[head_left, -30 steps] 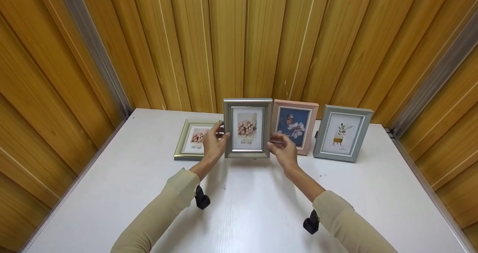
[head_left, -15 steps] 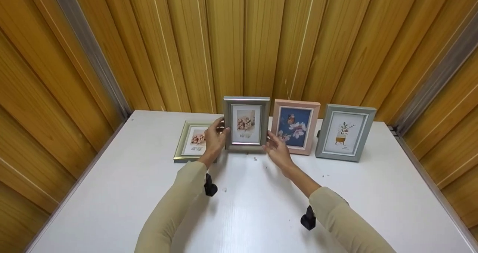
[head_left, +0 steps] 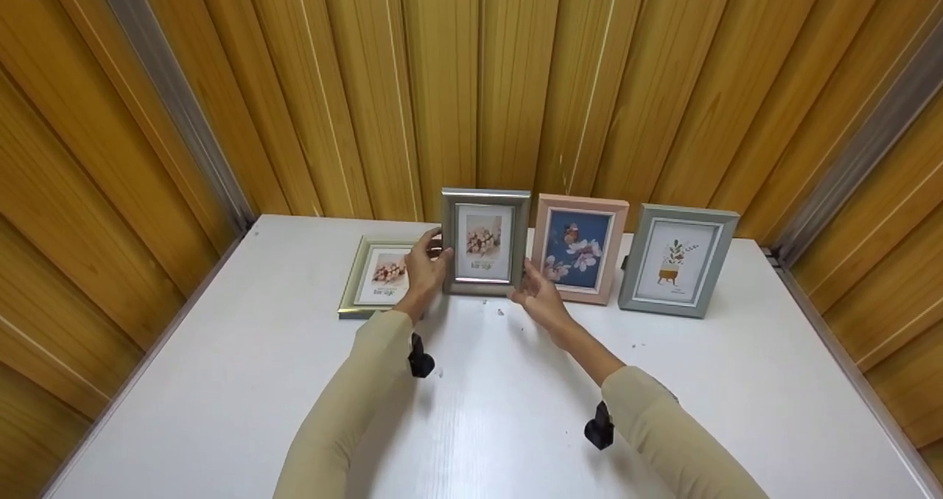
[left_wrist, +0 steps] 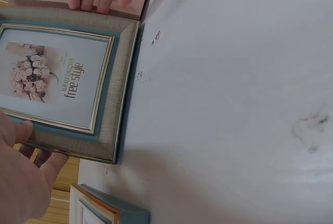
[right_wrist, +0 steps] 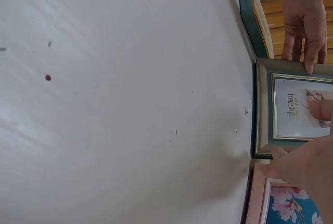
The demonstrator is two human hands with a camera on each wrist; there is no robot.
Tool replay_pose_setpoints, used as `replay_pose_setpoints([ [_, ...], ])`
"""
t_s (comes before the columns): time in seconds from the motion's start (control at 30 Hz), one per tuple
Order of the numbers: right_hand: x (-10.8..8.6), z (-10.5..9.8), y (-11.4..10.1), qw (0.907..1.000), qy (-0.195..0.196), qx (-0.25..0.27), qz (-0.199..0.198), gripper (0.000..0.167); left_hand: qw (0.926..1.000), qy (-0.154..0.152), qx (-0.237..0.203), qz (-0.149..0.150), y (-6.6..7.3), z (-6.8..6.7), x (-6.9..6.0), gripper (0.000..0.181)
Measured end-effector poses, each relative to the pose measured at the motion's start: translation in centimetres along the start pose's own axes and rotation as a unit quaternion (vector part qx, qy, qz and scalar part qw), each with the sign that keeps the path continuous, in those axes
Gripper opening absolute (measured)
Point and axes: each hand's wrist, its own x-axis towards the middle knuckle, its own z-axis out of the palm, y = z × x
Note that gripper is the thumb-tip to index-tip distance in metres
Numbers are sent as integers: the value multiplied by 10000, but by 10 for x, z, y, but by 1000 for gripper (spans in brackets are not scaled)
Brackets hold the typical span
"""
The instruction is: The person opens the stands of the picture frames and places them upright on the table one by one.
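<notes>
The left hand (head_left: pixel 427 267) pinched the taupe frame (head_left: pixel 482 242), the right hand (head_left: pixel 544 304) pressed straight fingers to its opposite edge, presumably to steady it, the pink frame (head_left: pixel 578 248) just alongside!

Taupe frame (head_left: pixel 483 242), pink frame (head_left: pixel 581 250), grey-green frame (head_left: pixel 676 262), white table (head_left: pixel 508 418), yellow-brown wood-grain wall (head_left: pixel 508 79)

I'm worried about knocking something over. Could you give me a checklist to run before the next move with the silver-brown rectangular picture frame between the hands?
1. Left hand on the silver-brown rectangular picture frame: ok, its grip pinches one side.
2. Right hand: cannot tell; fingers are at the opposite edge, but grip is unclear.
3. Frame upright: ok, face forward.
4. Support behind it: cannot tell, hidden.
5. Spacing from the pink rectangular picture frame: probably not ok, the gap looks narrow.
</notes>
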Motion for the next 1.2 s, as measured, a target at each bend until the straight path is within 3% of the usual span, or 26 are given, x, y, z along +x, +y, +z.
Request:
replay_pose_setpoints([
  [0.17,-1,0,0,10000,-41,-65,-1,79,9995,-91,237,-186,2,0,0,43],
  [0.27,-4,3,0,9998,154,-78,18,72,9987,-243,335,-301,-1,-6,-3,44],
  [0.4,-11,9,0,9978,655,-24,52,51,9976,-343,330,-502,-7,-23,-10,42],
  [0.53,-16,14,1,9954,892,301,151,34,9965,-226,676,-430,-14,-48,-14,39],
  [0.6,-18,18,1,9956,786,464,226,32,9934,-111,1107,-280,-19,-62,-15,39],
  [0.7,-18,29,3,9961,604,580,296,30,9827,25,1847,-161,-28,-83,-18,41],
  [0.77,-15,43,3,9965,436,666,261,30,9715,69,2354,-258,-34,-99,-19,45],
  [0.87,-13,69,4,9974,58,712,62,35,9590,45,2751,-682,-41,-120,-23,52],
  [0.93,-12,87,3,9979,-292,560,-128,42,9546,-41,2776,-1079,-45,-131,-25,56],
  [1.03,-12,110,1,9966,-736,260,-273,55,9547,-187,2622,-1392,-49,-140,-28,61],
  [1.2,-3,142,-5,9966,-784,-26,-264,67,9613,-573,2103,-1687,-50,-150,-29,70],
])
